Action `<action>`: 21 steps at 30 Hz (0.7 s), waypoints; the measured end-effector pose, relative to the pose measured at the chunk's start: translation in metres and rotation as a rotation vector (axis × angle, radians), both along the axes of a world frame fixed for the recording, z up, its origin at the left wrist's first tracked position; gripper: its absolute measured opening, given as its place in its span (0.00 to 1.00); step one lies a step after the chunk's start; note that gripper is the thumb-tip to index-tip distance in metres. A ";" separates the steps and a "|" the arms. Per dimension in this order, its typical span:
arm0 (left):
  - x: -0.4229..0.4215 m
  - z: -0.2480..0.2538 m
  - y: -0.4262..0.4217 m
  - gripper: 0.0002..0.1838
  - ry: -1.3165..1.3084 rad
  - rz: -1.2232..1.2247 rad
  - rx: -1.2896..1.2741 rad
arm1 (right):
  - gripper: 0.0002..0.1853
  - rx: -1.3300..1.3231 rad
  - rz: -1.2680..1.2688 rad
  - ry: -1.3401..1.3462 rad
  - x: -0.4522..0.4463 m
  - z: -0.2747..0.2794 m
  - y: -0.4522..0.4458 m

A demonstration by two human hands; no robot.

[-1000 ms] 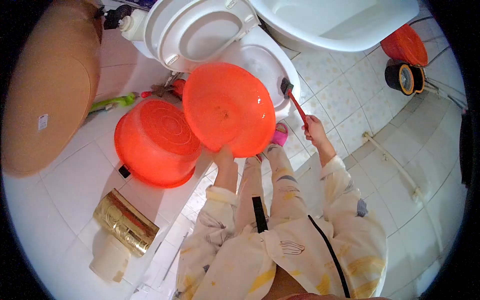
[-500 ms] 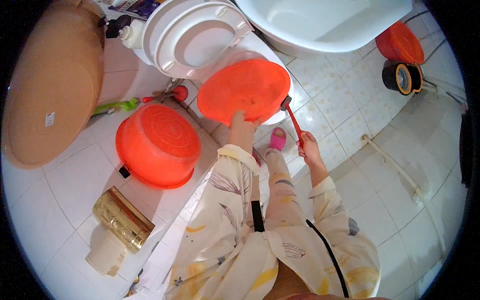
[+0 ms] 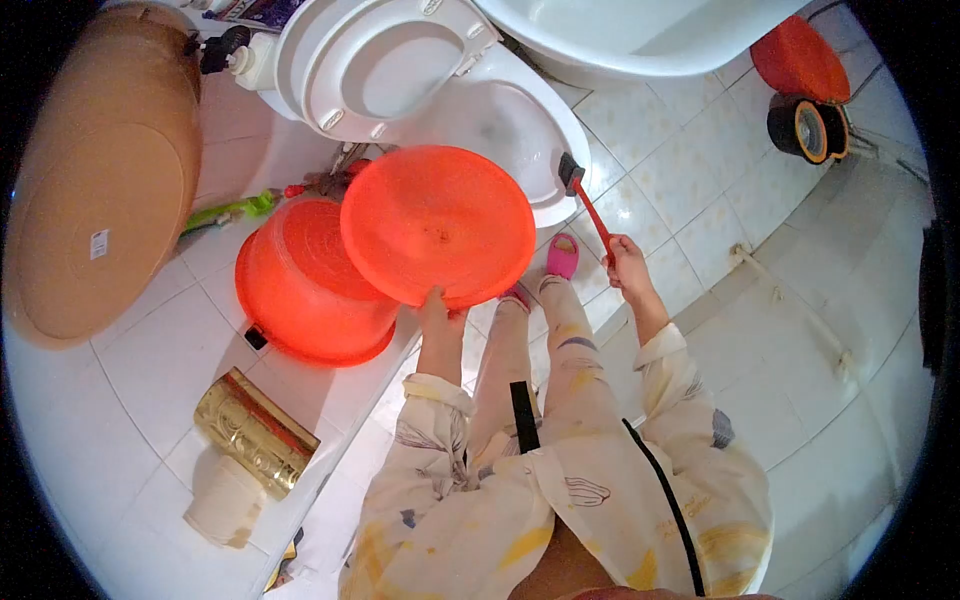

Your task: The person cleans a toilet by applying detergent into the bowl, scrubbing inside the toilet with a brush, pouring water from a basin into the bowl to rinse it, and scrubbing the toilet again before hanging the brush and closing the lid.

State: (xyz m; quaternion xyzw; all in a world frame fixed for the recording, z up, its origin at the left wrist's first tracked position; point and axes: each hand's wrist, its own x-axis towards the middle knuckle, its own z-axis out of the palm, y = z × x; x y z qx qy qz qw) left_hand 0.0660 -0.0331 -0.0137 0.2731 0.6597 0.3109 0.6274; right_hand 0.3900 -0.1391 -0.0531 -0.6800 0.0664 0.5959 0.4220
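Note:
My left hand (image 3: pixel 438 312) is closed on the near rim of a shallow red-orange plastic basin (image 3: pixel 440 225). The basin is tipped so that its round face shows, and part of it overlaps the toilet (image 3: pixel 572 125). In my right hand (image 3: pixel 628 268) is a brush (image 3: pixel 594 214) with a red handle and a dark head. Its head is at the right edge of the toilet bowl; whether they touch, I cannot tell. The toilet lid and seat are raised. Behind the held basin, a deep red tub (image 3: pixel 320 325) rests upside down on a white-tiled ledge.
A large brown tub (image 3: pixel 100 200) leans at the left. Near me on the ledge lie a gold cylinder (image 3: pixel 255 432) and a beige container (image 3: pixel 225 503). A white bathtub (image 3: pixel 640 40) stands at the back. Another red basin (image 3: pixel 800 58) sits far right, above a black-and-orange item (image 3: pixel 808 130).
My left hand has brought the basin left and toward me, off the toilet bowl and partly over the upturned tub. The brush and right hand have shifted slightly right.

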 end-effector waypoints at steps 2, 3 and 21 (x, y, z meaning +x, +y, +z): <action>0.025 0.042 0.012 0.31 -0.037 0.242 -0.095 | 0.12 -0.015 0.040 -0.034 0.004 0.006 0.001; 0.039 0.062 0.020 0.34 -0.040 0.454 -0.183 | 0.12 -0.021 0.038 -0.032 0.008 0.012 0.003; 0.022 0.011 0.074 0.41 0.546 -0.401 0.750 | 0.11 0.049 -0.027 -0.007 -0.028 0.008 0.016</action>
